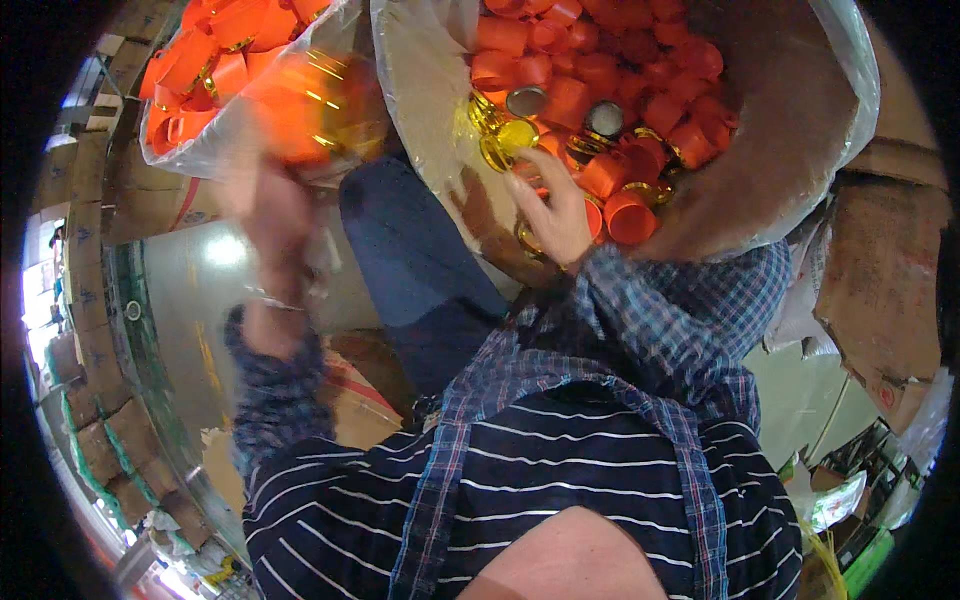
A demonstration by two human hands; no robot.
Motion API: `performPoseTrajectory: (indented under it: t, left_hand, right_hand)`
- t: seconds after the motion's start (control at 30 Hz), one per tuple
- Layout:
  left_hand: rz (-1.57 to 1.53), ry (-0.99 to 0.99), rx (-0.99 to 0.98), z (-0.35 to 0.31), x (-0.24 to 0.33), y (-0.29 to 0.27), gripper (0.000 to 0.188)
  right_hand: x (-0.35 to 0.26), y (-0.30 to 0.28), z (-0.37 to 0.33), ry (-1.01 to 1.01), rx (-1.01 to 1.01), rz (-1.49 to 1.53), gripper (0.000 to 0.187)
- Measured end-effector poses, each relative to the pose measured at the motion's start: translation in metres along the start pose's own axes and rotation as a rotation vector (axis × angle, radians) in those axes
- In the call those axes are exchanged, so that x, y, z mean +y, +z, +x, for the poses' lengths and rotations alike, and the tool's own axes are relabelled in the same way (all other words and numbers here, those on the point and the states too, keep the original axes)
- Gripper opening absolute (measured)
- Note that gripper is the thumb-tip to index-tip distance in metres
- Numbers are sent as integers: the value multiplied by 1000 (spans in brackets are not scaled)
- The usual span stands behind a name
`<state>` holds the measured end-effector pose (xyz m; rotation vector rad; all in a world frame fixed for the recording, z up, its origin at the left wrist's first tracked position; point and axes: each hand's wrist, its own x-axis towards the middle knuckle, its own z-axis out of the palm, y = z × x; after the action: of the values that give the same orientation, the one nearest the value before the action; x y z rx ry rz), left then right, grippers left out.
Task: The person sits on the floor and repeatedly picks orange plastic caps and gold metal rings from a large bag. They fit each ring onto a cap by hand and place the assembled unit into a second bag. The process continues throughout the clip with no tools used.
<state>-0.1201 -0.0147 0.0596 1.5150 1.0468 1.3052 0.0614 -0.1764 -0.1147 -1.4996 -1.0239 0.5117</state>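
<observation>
My right hand (558,215) reaches over the near edge of a large box lined with clear plastic (845,60). Its thumb and forefinger are apart beside a round gold lid (518,134), and I see nothing held between them. Around that hand lie many orange plastic cups (630,217), some with gold bands, and silver-grey discs (605,118). On the left, my left hand (268,205) is smeared by motion, so its fingers cannot be made out. Just beyond it is a blurred orange and gold mass (315,100); whether the hand holds it is unclear.
A second plastic-lined container (165,158) at the far left is heaped with orange pieces and gold bands. My knee (410,250) stands between the two containers. Stacked cartons (95,300) line the left side; cardboard (890,270) stands at the right.
</observation>
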Motion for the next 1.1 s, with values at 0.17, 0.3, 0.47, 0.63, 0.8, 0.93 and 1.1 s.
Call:
performPoseTrajectory:
  t: [0.17,0.3,0.47,0.63,0.8,0.93,1.1]
  left_hand:
    - [673,592,329,155,71,-34,57]
    - [493,747,37,90,30,30,34]
    - [714,174,-1151,-59,-82,117,32]
    - [926,166,-1331,-115,-145,149,39]
    - [1171,719,-1452,-175,-186,162,25]
    - [1302,881,-1245,-173,-206,155,27]
    - [563,-43,-1116,-147,-168,150,22]
  right_hand:
    - [101,35,40,303,-93,-506,50]
    - [160,72,57,370,-168,-550,48]
    - [152,26,75,336,-124,-381,33]
    - [75,-105,65,387,122,125,21]
    - [32,-160,3,543,281,208,27]
    - [38,-145,-36,671,389,314,30]
    - [20,-147,-41,602,435,502,36]
